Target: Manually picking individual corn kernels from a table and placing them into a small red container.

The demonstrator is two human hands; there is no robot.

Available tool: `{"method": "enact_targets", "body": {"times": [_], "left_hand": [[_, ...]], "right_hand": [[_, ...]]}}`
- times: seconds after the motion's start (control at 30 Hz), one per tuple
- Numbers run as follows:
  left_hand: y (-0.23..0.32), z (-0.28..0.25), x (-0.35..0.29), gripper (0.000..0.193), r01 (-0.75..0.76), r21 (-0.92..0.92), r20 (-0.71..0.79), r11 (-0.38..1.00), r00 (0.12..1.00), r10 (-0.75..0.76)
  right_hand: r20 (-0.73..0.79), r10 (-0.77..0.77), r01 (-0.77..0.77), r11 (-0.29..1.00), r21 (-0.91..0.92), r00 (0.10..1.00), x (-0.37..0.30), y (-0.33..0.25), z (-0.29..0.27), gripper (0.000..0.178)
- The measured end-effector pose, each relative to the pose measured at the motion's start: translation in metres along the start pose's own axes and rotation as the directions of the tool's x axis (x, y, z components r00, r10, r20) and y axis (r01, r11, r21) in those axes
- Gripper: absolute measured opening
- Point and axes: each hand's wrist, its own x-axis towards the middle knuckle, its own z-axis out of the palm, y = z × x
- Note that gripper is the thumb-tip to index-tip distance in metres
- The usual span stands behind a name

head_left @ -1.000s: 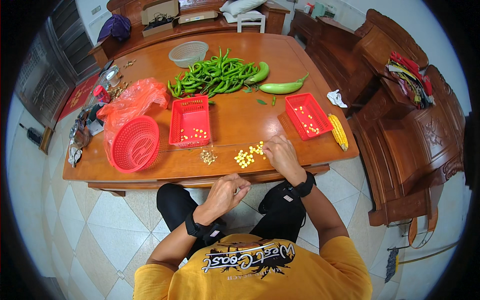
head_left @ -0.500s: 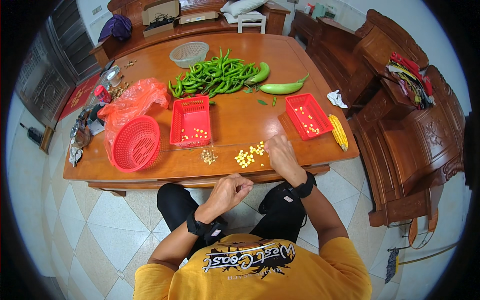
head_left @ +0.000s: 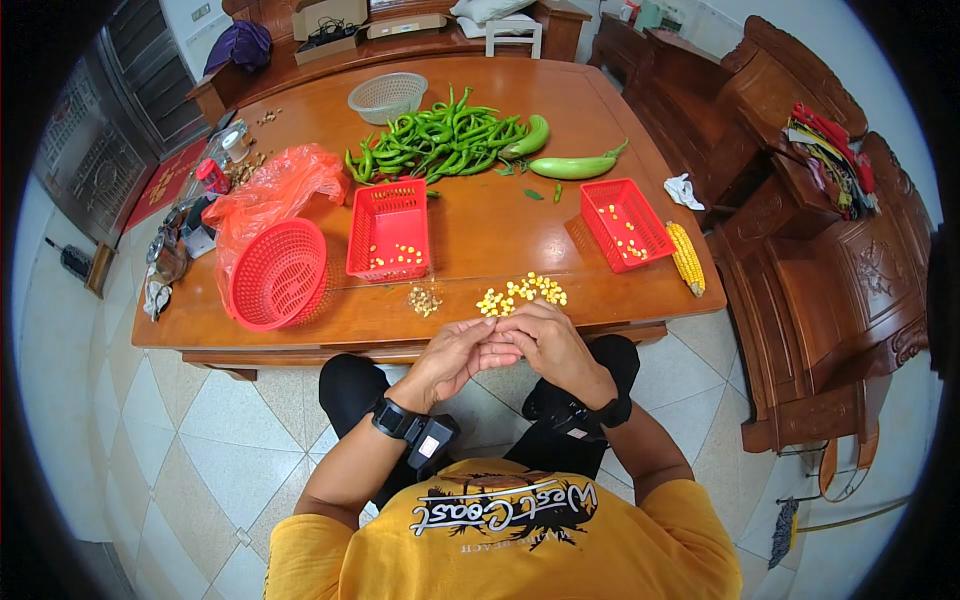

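Observation:
My left hand (head_left: 455,362) is palm up at the table's near edge, its fingers stretched out. Over its fingertips, my right hand (head_left: 552,347) holds thumb and fingers pinched together; whatever is between them is hidden. Just beyond both hands, loose yellow corn kernels (head_left: 495,303) lie spread on the wooden table (head_left: 480,235). A small heap of brownish bits (head_left: 424,300) sits to their left. Two red rectangular baskets, one at left (head_left: 390,200) and one at right (head_left: 647,261), each have several kernels in the bottom. A corn cob (head_left: 686,258) lies beside the right one.
A round red basket (head_left: 275,275) leans at the left by an orange plastic bag (head_left: 285,190). Farther back are a heap of green chili peppers (head_left: 445,140), two pale green eggplants (head_left: 575,168) and a grey colander (head_left: 388,98). Carved wooden seats (head_left: 790,290) stand at the right.
My right hand has come back from the kernels toward me and met my left hand. The left hand has turned palm up and its fingers have opened out. The view has shifted slightly.

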Motion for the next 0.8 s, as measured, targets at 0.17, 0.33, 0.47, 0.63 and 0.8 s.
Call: {"method": "enact_targets", "body": {"times": [0.17,0.33,0.47,0.63,0.8], "left_hand": [[0.000,-0.006,-0.003,0.032,0.032,-0.019,-0.024,0.999,0.999,-0.032],[0.022,-0.004,-0.007,0.030,-0.092,0.092,-0.074,0.992,0.992,0.099],[0.060,-0.028,-0.004,0.027,-0.389,0.364,-0.140,0.846,0.875,0.463],[0.095,-0.060,0.000,0.028,-0.317,0.834,-0.113,0.453,0.704,0.701],[0.086,-0.041,0.008,0.033,-0.141,0.977,0.210,-0.160,0.510,0.834]], "right_hand": [[0.010,0.031,-0.031,0.998,0.049,0.999,0.000,-0.005,-0.001,0.013],[-0.178,0.096,-0.096,0.995,0.009,0.979,-0.006,0.003,-0.015,0.011],[-0.231,0.253,-0.246,0.968,0.057,0.940,-0.019,0.011,-0.028,0.011],[-0.207,0.313,-0.307,0.950,0.062,0.927,-0.039,0.027,-0.023,0.012],[-0.229,0.364,-0.320,0.925,0.207,0.903,-0.055,0.037,-0.009,0.013]]}}
